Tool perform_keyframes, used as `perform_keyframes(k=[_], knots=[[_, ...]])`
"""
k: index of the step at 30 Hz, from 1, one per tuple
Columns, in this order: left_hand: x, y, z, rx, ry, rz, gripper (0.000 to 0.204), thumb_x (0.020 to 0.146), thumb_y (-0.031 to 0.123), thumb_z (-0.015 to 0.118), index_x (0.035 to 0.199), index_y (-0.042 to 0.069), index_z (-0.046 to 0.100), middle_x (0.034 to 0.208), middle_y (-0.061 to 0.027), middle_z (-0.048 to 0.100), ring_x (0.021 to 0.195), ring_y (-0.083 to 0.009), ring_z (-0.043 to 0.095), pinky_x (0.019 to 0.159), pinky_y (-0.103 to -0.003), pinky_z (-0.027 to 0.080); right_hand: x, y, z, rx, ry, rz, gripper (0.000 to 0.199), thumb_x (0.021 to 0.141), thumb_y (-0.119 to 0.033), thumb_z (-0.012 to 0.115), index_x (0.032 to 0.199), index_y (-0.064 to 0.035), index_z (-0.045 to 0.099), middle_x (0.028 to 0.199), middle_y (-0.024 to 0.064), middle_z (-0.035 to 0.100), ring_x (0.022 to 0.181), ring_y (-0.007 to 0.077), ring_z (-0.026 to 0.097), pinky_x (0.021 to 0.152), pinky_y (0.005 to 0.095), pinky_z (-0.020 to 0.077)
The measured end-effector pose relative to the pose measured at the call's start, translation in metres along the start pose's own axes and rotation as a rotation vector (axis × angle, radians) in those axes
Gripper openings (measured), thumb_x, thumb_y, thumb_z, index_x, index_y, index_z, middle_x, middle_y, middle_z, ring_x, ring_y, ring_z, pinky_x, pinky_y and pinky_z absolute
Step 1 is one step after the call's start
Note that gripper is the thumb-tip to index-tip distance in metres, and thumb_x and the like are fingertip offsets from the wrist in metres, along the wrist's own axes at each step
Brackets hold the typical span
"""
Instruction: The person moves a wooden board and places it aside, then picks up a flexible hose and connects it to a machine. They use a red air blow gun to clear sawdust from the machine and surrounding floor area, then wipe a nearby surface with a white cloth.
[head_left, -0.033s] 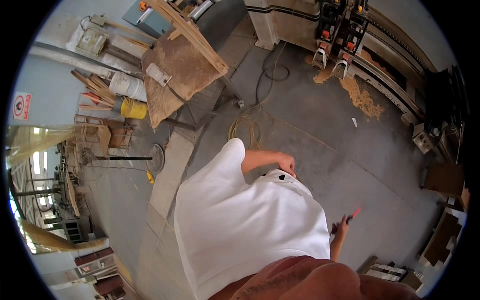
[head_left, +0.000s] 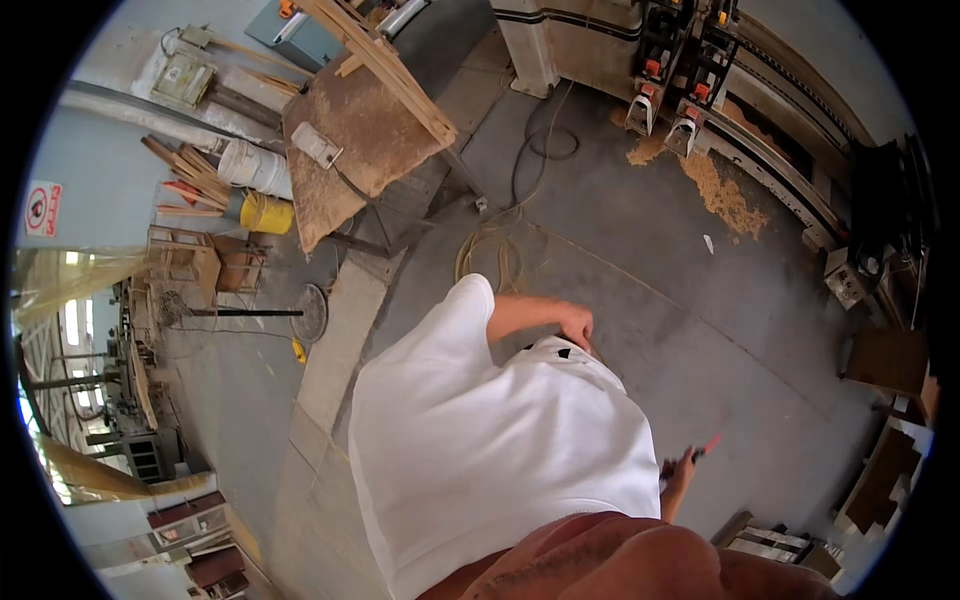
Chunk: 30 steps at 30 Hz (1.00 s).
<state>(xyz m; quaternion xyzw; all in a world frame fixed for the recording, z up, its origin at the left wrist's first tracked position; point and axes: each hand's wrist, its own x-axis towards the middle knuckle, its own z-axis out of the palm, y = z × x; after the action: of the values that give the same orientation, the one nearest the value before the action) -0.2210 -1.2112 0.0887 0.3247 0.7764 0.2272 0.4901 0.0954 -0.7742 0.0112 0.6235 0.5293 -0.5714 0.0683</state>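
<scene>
A white shirt [head_left: 490, 430] fills the lower middle of the head view, over my own body. My left hand [head_left: 576, 326] comes out of its sleeve, fingers curled down against the raised front of the shirt, seemingly pinching the cloth. Farther right and lower, my right hand [head_left: 678, 468] is closed around the dark handle of a slim tool with a red end [head_left: 712, 441]. That end is blurred, so its exact kind cannot be made out. Part of the right forearm is hidden behind the shirt.
A worn wooden-topped table [head_left: 365, 135] carries long timber strips. Coiled hose [head_left: 490, 250] lies on the grey floor. A large machine [head_left: 770, 150] stands at the upper right beside spilled sawdust [head_left: 720, 190]. A pedestal fan [head_left: 315, 312] and yellow bucket [head_left: 267, 214] are at left.
My left hand has shifted slightly to the right. My right hand and the red-ended tool have dropped a little, and the tool's end looks more blurred.
</scene>
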Motion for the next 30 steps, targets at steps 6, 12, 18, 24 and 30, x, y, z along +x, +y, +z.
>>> perform_keyframes(k=[6,12,18,24,30], knots=[[0.040,0.021,-0.022,0.084,0.395,-0.111,0.025,0.078,0.032,0.065,0.084,0.009,0.070,0.081,-0.0139,0.067,0.076,-0.0311,0.063,0.069,-0.042,0.049,-0.080,0.077,-0.191,0.231,0.014,-0.390,0.043,0.086,-0.037,0.056,0.111,-0.0043,0.045,0.097,0.0066,0.051,0.082,0.0198,0.051,0.066,0.0340,0.0449],[0.091,0.023,0.029,0.077,0.514,-0.350,0.027,0.085,0.033,0.056,0.090,0.009,0.067,0.090,-0.0166,0.065,0.084,-0.0350,0.062,0.072,-0.044,0.049,-0.089,0.093,-0.318,0.511,0.200,-0.531,0.036,0.093,-0.027,0.049,0.123,-0.0082,0.047,0.110,0.0065,0.054,0.098,0.0226,0.053,0.089,0.0359,0.0436],[0.125,0.122,0.076,0.286,0.281,-0.322,0.025,0.082,0.032,0.058,0.093,0.013,0.068,0.092,-0.0133,0.067,0.088,-0.0326,0.062,0.076,-0.042,0.049,0.117,0.063,-0.391,1.012,0.331,0.092,0.033,0.089,-0.042,0.053,0.082,-0.0099,0.047,0.063,0.0057,0.052,0.055,0.0259,0.055,0.051,0.0407,0.0461],[0.152,0.180,0.115,0.402,0.244,-0.309,0.024,0.079,0.029,0.060,0.096,0.015,0.069,0.093,-0.0105,0.067,0.088,-0.0302,0.064,0.079,-0.041,0.049,0.210,-0.053,-0.326,0.820,-0.103,0.092,0.031,0.091,-0.047,0.048,0.087,-0.0164,0.045,0.063,0.0062,0.053,0.056,0.0266,0.058,0.042,0.0341,0.0452],[0.176,0.221,0.118,0.415,0.235,-0.362,0.026,0.081,0.031,0.058,0.098,0.014,0.068,0.098,-0.0124,0.066,0.094,-0.0313,0.062,0.085,-0.042,0.046,0.222,-0.176,-0.238,0.551,-0.526,0.070,0.029,0.091,-0.041,0.053,0.090,-0.0137,0.045,0.066,0.0059,0.053,0.053,0.0226,0.057,0.039,0.0283,0.0475]])
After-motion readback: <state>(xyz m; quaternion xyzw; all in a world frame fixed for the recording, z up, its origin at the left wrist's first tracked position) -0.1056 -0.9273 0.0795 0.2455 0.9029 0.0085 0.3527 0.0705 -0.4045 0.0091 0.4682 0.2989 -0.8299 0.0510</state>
